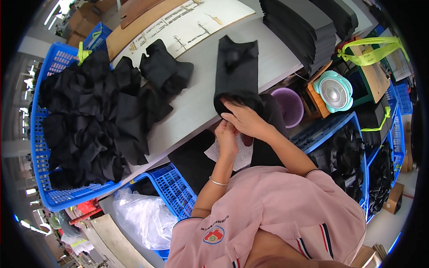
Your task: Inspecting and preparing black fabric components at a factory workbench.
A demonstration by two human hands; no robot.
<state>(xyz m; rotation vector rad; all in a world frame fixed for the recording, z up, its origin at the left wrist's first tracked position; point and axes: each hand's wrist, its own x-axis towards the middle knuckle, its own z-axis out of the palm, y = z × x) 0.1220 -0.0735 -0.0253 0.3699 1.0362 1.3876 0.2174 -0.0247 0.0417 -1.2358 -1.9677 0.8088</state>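
Observation:
A black fabric piece [237,71], folded into a flat tube, lies over the near edge of the grey table [187,111]. My right hand [246,119] grips its near end, with fingers tucked inside the opening and the thumb outside. Just below, my left hand [227,136] pinches at the same end, fingertips pressed together close to the right thumb. What lies between the left fingertips is too small to see clearly. Left of the tube, a crumpled black piece [165,67] rests on the table beside a large heap of similar black pieces [89,120].
The heap fills a blue basket [42,165] on the left. Neat stacks of black sheets [308,31] stand at the far right, near a white marked board [196,22]. A purple basket [286,107], a teal fan [333,91] and blue crates [353,123] are on the right.

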